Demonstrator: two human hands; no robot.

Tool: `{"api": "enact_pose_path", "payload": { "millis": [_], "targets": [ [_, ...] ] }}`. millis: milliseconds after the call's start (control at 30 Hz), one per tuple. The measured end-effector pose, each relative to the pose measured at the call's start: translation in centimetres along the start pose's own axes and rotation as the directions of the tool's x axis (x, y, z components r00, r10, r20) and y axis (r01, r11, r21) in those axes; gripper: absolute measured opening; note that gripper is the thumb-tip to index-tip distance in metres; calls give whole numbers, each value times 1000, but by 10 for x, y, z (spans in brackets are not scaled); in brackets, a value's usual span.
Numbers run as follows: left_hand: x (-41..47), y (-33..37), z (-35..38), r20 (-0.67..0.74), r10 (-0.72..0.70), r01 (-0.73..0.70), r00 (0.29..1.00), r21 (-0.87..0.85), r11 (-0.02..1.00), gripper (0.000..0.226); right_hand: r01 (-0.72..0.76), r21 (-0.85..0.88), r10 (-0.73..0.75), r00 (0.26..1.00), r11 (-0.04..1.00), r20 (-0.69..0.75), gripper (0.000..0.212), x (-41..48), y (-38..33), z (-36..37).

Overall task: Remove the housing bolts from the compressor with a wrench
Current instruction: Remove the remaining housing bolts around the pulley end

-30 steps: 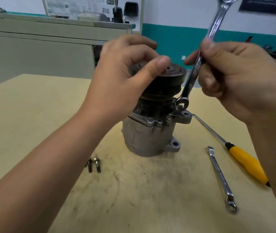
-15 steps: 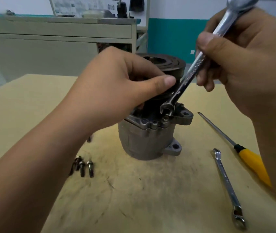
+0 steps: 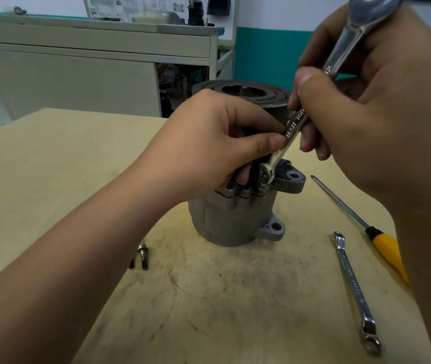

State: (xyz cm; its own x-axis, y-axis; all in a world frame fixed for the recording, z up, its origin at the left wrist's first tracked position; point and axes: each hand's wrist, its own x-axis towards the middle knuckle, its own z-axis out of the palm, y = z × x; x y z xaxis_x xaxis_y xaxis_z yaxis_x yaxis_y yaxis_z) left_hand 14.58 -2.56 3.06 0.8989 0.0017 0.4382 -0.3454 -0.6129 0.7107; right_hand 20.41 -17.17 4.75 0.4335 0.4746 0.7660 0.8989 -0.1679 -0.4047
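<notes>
A grey compressor stands upright on the wooden table, its dark pulley on top. My left hand grips the compressor just under the pulley, thumb tip touching the wrench shaft. My right hand holds a silver combination wrench steeply tilted. Its ring end sits on a housing bolt on the flange. More bolt heads show along the flange beside it. Loose bolts lie on the table, left of the compressor.
A second, slimmer wrench lies on the table to the right. A yellow-handled screwdriver lies beyond it, tip toward the compressor. A grey cabinet stands behind the table. The table's right edge runs under my right arm.
My left hand slid down from the pulley's top to its underside. The wrench's ring end dropped from the mounting ear onto a flange bolt and now stands steeper.
</notes>
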Motion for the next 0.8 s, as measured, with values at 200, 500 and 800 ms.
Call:
{"api": "enact_pose_path", "payload": {
  "millis": [200,500,800],
  "targets": [
    [1,-2,3,33,-14,15,999,-10,1000,10,-64,25,63,998,998,30,8,1,-1,-4],
    [1,-2,0,43,-8,8,999,-7,1000,12,-54,25,52,997,998,57,9,0,-4,-2],
    [1,-3,5,-33,7,-7,999,9,1000,6,-149,261,117,984,954,136,17,4,2,-11]
  ]
}}
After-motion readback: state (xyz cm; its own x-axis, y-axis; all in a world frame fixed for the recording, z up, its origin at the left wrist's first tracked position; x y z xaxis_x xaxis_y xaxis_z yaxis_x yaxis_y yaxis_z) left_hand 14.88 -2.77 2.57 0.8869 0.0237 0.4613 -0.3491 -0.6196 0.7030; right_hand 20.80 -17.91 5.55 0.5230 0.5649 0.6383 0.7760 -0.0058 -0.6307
